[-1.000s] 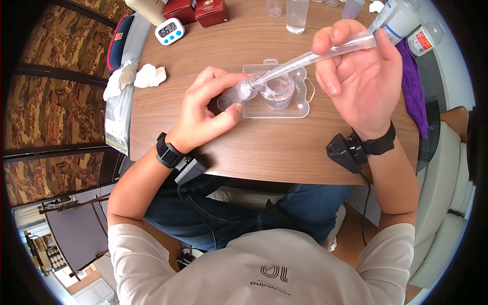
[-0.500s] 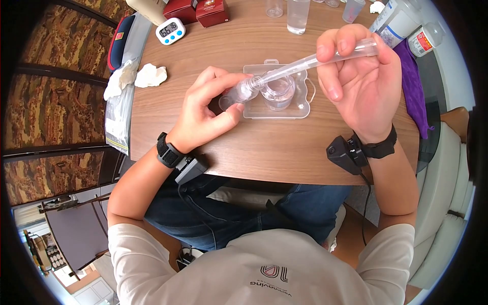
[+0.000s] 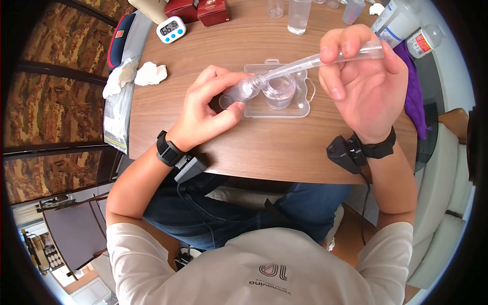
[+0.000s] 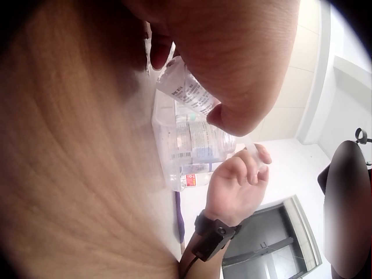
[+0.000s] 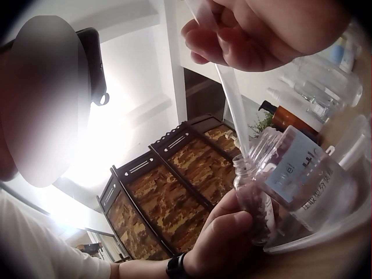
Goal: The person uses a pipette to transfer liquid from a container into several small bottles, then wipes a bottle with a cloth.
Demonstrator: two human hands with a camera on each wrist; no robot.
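Observation:
My left hand (image 3: pixel 208 109) grips a small clear bottle (image 3: pixel 247 90) between thumb and fingers, tilted, with its mouth toward the right. Between the thumb and fingers of my right hand (image 3: pixel 363 81) is a clear plastic dropper (image 3: pixel 305 63), slanting down to the left. In the right wrist view the dropper (image 5: pixel 234 104) has its tip at the mouth of the small bottle (image 5: pixel 256 209); how far inside is unclear. Just beside it, a wide labelled clear jar (image 5: pixel 308 180) stands uncapped in a shallow clear tray (image 3: pixel 300 110).
A white timer (image 3: pixel 171 30) and red boxes (image 3: pixel 213 12) stand at the back left, crumpled tissue (image 3: pixel 151 74) nearer. Behind the tray is a cup of clear liquid (image 3: pixel 299 18). Bottles (image 3: pixel 423 41) and a purple cloth (image 3: pixel 417 96) lie along the right edge.
My right hand and the wide end of the dropper have shifted slightly right and down. The left hand still grips the small bottle in nearly the same place.

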